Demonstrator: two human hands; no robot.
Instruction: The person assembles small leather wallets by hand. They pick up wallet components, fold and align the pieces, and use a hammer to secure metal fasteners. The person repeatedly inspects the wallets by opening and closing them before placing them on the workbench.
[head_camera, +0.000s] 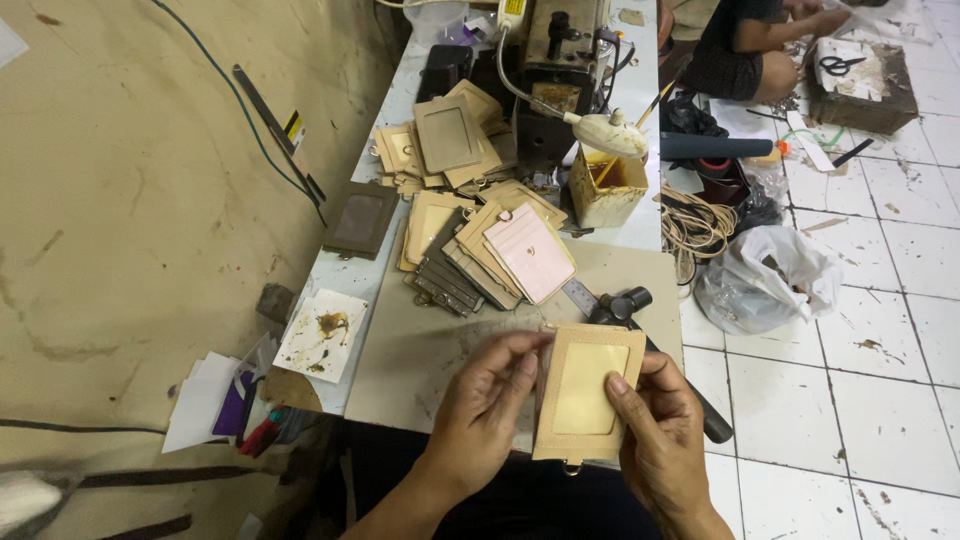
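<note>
Both sets of fingers are clamped on a tan card holder (586, 392): the left hand (487, 402) pinches its nine o'clock edge, the right hand (655, 430) grips its three o'clock side, tilting the window face-up for viewing above the worktop (420, 340). At twelve o'clock lies a fanned stack of holders (490, 250), within reach; a hammer (625, 305) sits at one o'clock.

One hammer (640, 330), one scissors (838, 66), two plastic bags (770, 275).

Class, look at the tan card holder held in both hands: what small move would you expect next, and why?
Probably pressing the edges flat: the left hand and right hand both pinch the tan card holder, window up, above the bench.
</note>
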